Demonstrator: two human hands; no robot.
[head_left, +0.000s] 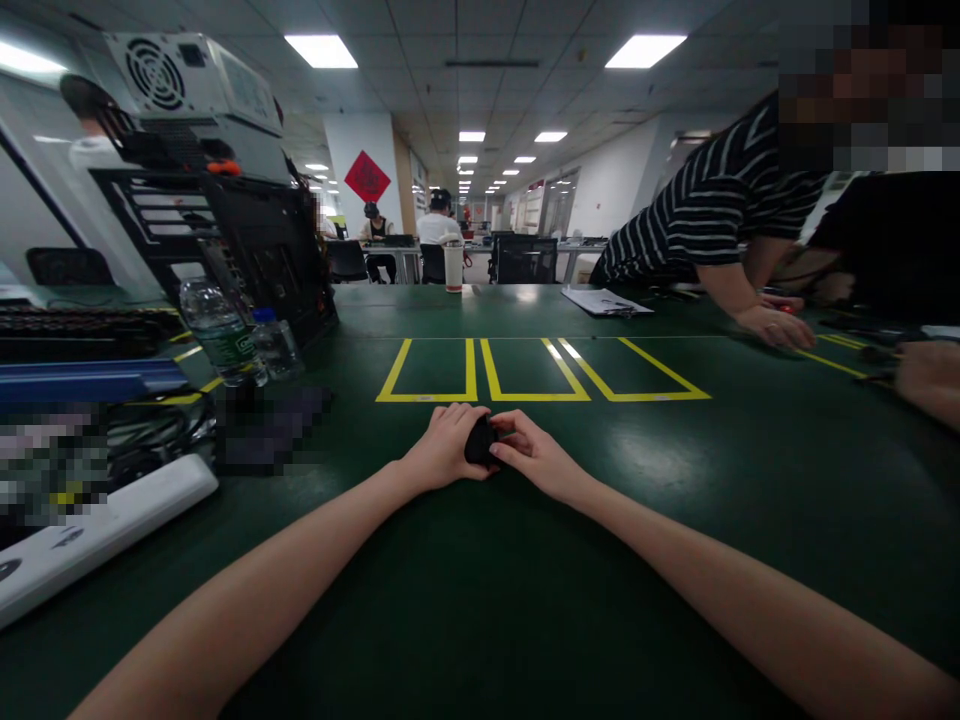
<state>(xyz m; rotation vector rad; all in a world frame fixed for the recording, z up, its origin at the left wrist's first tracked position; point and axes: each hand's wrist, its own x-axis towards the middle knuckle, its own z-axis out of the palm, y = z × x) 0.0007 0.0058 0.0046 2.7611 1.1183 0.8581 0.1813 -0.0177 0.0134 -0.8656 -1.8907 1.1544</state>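
Observation:
Both my hands meet on the green table (480, 600) just in front of three yellow taped boxes (536, 370). My left hand (442, 447) is curled round a small black object (480, 442), fingers closed over its left side. My right hand (529, 455) pinches the same black object from the right with fingertips pressed together. I cannot make out what the object is; the fingers hide most of it.
At the left stand two water bottles (221, 335), an open computer case (247, 230) with a power supply on top, and a white power strip (97, 535). A person in a striped shirt (712, 210) leans over the table at right, hand (772, 322) on it. A clipboard (606, 302) lies further back.

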